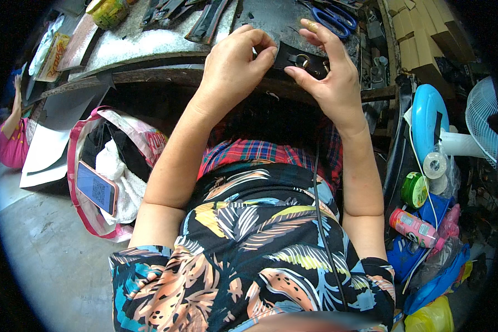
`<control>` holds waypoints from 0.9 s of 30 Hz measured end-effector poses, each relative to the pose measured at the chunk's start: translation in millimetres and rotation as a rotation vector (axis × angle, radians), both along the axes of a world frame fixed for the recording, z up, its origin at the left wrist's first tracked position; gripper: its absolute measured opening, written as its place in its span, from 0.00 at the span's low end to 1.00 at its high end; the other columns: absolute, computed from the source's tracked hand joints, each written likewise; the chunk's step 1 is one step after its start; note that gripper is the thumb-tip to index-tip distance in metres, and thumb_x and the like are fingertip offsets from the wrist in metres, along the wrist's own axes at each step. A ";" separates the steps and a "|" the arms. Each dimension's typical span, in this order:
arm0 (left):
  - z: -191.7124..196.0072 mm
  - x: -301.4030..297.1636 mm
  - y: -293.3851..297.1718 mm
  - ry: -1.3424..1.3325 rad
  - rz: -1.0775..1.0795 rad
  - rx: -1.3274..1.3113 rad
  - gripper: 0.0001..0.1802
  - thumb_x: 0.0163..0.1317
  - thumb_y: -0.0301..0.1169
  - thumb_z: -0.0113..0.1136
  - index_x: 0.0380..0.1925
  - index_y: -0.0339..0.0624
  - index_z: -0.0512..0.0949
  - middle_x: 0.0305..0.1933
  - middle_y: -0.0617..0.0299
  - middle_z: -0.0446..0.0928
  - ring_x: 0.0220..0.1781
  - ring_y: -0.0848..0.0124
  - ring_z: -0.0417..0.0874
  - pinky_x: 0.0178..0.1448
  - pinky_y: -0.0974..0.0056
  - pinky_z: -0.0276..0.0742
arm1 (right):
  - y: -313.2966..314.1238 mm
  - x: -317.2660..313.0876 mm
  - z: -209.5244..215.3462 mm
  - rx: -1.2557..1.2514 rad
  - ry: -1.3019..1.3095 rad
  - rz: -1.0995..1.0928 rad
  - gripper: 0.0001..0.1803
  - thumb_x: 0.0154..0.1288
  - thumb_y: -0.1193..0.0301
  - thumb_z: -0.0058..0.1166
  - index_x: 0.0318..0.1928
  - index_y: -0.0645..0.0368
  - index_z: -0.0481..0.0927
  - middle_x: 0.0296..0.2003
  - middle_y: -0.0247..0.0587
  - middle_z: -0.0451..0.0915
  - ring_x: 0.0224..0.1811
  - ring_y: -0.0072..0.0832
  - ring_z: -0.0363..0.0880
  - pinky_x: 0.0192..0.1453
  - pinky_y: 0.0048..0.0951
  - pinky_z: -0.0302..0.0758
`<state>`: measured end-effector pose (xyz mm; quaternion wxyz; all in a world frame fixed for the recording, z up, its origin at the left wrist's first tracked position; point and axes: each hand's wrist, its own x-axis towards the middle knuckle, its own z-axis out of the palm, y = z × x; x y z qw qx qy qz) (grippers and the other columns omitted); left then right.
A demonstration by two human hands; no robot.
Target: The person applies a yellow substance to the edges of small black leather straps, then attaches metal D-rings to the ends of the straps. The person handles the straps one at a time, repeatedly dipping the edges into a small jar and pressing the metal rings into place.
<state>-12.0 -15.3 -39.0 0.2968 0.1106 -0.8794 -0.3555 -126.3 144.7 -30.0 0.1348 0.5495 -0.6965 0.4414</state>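
A short black strip [283,54], perhaps leather, lies at the near edge of the workbench between my hands, with a shiny metal ring [302,60] on it. My left hand [237,62] is closed, thumb and forefinger pinched at the strip's left end. Around the right part of the strip, my right hand [331,69] is open, its thumb and fingers spread apart. The thumb tip is close to the strip below the ring. A yellowish patch shows on one right fingertip. A second small gold-coloured piece sits near the right palm, partly hidden.
Blue-handled scissors [332,22], dark strips [207,25] and a yellow jar [106,12] lie on the workbench. A bag [77,166] holding a phone [97,188] stands left. A fan [484,122], pink bottle [415,228] and green tub [414,190] are right. Someone in pink [11,144] is far left.
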 end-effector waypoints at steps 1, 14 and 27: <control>0.5 -0.5 -0.5 0.022 -0.020 0.044 0.08 0.62 0.30 0.63 0.38 0.38 0.83 0.34 0.57 0.79 0.32 0.68 0.80 0.38 0.66 0.75 | -0.6 0.3 0.5 0.029 0.020 -0.005 0.38 0.53 0.70 0.73 0.65 0.52 0.72 0.47 0.38 0.84 0.48 0.30 0.84 0.54 0.32 0.80; 0.9 8.2 11.2 0.036 -0.048 -0.052 0.07 0.58 0.28 0.65 0.35 0.38 0.81 0.34 0.60 0.78 0.32 0.69 0.81 0.35 0.67 0.75 | -7.3 7.2 -16.1 -0.010 -0.105 -0.035 0.26 0.65 0.80 0.58 0.63 0.53 0.70 0.34 0.35 0.82 0.34 0.22 0.83 0.41 0.24 0.81; -1.6 -0.5 11.1 -0.042 0.170 -0.393 0.06 0.58 0.32 0.64 0.35 0.46 0.82 0.37 0.60 0.80 0.37 0.58 0.85 0.40 0.57 0.81 | 2.4 2.4 -8.3 -0.006 -0.069 0.033 0.26 0.66 0.76 0.60 0.64 0.54 0.70 0.42 0.38 0.88 0.44 0.25 0.86 0.52 0.26 0.80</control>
